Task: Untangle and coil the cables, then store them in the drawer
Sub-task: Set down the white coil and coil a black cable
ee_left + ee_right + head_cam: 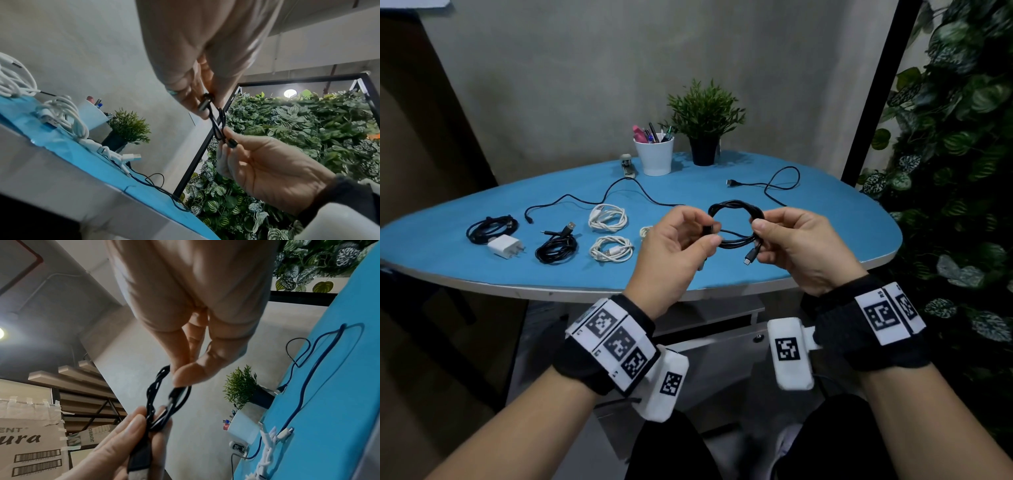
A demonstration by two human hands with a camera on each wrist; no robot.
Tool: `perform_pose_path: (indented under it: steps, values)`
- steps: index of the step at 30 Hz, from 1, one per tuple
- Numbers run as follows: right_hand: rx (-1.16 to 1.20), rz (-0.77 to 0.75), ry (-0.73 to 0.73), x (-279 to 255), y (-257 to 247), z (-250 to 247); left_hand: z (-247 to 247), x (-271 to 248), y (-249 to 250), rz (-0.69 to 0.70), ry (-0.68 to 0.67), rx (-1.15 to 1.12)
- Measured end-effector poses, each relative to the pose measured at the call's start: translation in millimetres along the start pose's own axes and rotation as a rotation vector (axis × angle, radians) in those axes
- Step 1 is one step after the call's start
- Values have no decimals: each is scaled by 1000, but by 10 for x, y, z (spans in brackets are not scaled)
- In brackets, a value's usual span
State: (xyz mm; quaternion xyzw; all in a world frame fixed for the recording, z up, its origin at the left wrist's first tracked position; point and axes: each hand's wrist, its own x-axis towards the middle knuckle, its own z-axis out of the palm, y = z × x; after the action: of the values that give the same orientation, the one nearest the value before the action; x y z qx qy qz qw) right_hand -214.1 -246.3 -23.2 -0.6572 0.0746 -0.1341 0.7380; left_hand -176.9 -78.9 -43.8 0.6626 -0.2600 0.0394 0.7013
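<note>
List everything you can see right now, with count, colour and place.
Coiled cable: 1, black, held above table.
Coiled cables: 2 black, 2 white, table left.
Loose cables: 2, black, table rear.
Charger: 1, white, far left.
Pen cup: 1, white, rear.
Stapler: 1, grey, beside cup.
Potted plant: 1, green, rear.
Table: 1, blue.
Left hand: pinches coil.
Right hand: pinches coil.

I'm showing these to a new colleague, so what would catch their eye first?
First the black cable coil, held up above the blue table between the left hand and right hand, each pinching one side. Then the row of coiled white and black cables on the table's left, and one loose black cable at the far right.
</note>
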Motion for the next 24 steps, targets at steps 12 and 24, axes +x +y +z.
perform_pose_path:
  steps: [12, 24]
  values:
    - [396, 106, -77, -46, -75, -25, -21, 20, -59, 59, 22, 207]
    - [87, 101, -64, -81, -21, 71, -72, 65, 39, 39, 138, 138]
